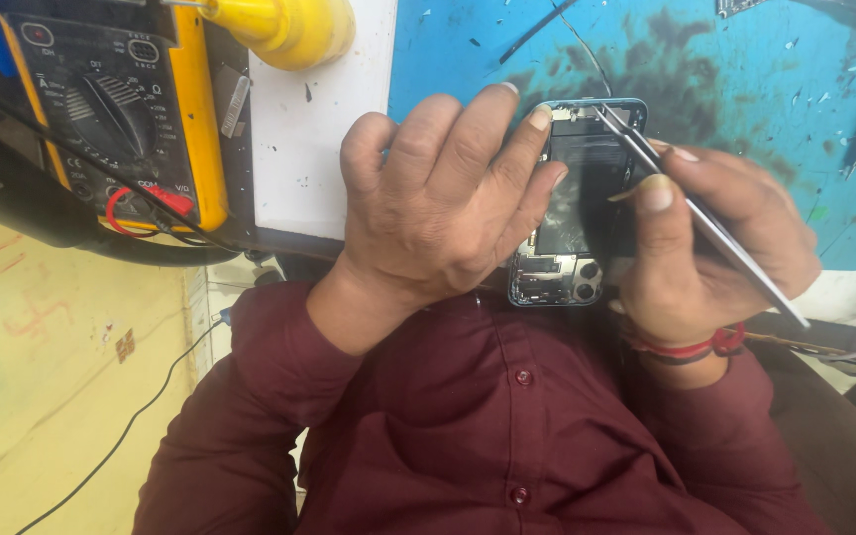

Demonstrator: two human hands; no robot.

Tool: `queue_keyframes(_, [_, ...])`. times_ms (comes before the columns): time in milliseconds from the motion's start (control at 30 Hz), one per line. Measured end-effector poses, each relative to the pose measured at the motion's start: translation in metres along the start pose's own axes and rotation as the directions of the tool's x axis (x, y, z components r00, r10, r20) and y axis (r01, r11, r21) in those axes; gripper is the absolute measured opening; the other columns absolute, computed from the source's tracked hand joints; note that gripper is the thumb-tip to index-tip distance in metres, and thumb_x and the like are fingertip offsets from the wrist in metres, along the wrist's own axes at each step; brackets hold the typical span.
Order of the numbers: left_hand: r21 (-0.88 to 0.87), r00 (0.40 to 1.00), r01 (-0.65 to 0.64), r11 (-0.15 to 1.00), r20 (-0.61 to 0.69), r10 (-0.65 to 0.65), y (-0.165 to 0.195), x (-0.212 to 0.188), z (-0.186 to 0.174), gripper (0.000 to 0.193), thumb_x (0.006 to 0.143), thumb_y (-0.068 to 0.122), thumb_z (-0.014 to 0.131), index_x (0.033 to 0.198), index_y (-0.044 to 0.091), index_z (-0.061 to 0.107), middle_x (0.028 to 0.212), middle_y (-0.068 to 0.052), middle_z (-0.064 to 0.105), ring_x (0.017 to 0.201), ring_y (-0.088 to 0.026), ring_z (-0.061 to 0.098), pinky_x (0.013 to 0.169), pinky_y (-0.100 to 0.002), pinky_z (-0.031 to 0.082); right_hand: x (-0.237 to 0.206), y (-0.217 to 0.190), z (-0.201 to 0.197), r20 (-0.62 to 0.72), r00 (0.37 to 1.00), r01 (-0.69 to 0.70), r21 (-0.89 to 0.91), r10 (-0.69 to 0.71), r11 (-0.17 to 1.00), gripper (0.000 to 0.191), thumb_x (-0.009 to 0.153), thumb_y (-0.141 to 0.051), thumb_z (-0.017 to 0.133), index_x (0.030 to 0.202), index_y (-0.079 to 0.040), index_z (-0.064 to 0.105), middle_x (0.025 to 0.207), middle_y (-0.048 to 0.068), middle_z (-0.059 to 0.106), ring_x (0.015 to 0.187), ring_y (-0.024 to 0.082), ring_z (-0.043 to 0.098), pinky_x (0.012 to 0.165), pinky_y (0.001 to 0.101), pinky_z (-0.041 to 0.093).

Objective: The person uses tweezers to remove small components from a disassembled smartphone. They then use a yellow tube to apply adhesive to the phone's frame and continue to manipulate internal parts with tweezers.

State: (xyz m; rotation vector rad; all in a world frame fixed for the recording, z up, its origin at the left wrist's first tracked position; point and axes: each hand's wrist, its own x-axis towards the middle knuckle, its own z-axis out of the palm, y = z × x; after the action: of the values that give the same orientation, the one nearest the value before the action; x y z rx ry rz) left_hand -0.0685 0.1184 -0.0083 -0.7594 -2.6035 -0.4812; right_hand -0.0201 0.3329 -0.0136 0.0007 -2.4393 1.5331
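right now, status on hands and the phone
Left hand gripping opened phone. Right hand holding tweezers, tips at phone's top edge. Nothing in the way.

A yellow multimeter (116, 109) with a red lead (141, 206) sits left of a stained blue mat (745, 99) on the bench (314, 149).

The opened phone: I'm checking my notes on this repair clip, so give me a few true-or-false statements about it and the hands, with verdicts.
1. The opened phone shows its inner parts, back cover off. True.
2. The right hand holds a screwdriver. False: it holds metal tweezers, tips at the phone's top end.
3. The left hand lies over the phone's left edge. True.
4. The multimeter is blue. False: its casing is yellow, with a dark face.
5. A red band circles the left wrist. False: it is on the right wrist.
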Motion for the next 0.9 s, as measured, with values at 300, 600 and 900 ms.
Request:
queue_keyframes(300, [-0.001, 1.000, -0.009, 1.000, -0.003, 0.009, -0.001, -0.001, 0.000, 0.030, 0.103, 0.032, 0.072, 0.121, 0.009, 0.077, 0.126, -0.003, 0.062, 0.111, -0.021, 0.050, 0.091, -0.040, 0.036, -0.011, 0.006, -0.002, -0.036, 0.992, -0.118, 0.121, 0.123, 0.986, 0.013, 0.113, -0.004, 0.074, 0.119, 0.005, 0.066, 0.114, 0.016, 0.069, 0.090, 0.017, 0.070, 0.084, 0.0237, 0.057])
queue_keyframes(600, [-0.025, 0.999, 0.033, 0.999, -0.001, -0.033, 0.001, 0.006, -0.007, 0.040, 0.102, 0.038, 0.071, 0.127, 0.006, 0.072, 0.123, -0.004, 0.064, 0.110, -0.022, 0.052, 0.093, -0.041, 0.037, -0.002, -0.002, 0.001, -0.061, 0.997, -0.036, 0.054, 0.039, 0.998, 0.015, 0.112, -0.008, 0.071, 0.118, 0.004, 0.065, 0.113, 0.016, 0.070, 0.088, 0.019, 0.067, 0.082, 0.0258, 0.054])
queue_keyframes(900, [-0.332, 0.979, 0.160, 0.930, -0.066, -0.192, 0.004, -0.004, -0.016, 0.040, 0.103, 0.029, 0.077, 0.133, 0.010, 0.057, 0.123, -0.003, 0.064, 0.112, -0.022, 0.060, 0.098, -0.038, 0.039, -0.006, -0.006, -0.039, -0.191, 0.970, -0.092, 0.284, 0.150, 0.954, 0.012, 0.107, -0.013, 0.065, 0.112, -0.002, 0.062, 0.097, 0.009, 0.067, 0.073, 0.016, 0.065, 0.067, 0.0267, 0.054])
